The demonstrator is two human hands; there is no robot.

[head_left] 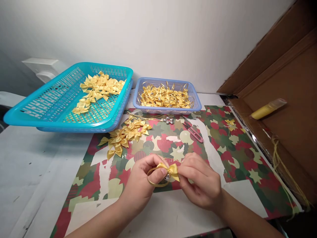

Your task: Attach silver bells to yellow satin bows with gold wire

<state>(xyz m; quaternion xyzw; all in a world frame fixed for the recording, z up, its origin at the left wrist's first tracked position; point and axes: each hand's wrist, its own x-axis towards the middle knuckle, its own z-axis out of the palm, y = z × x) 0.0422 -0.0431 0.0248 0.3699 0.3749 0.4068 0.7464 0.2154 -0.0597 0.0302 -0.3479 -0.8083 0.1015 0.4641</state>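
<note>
The head camera shows a yellow bow (174,169) held between two hands, with a gold loop (158,186) hanging at its left and a silver bell (167,177) just below its centre. To do this well, it seems best to pin bow, bell and loop together at the knot with one hand while the other works gently, so that the satin neither creases nor twists. The left hand (142,178) has its thumb and forefinger closed in a pinch on the bow's left side, the loop passing around the thumb. The right hand (201,180) has its fingertips drawn together at the bow's right side, the other fingers curled; whether they also grip a wire end I cannot tell. Beyond the bow to the right lie pink snips (195,134); beyond it to the left, a spread of loose bows (128,132). Straight beyond it are spare bells (168,120), then a purple basket (153,108) of looped bows; far left of it stands a turquoise basket (61,125) with more bows.
</note>
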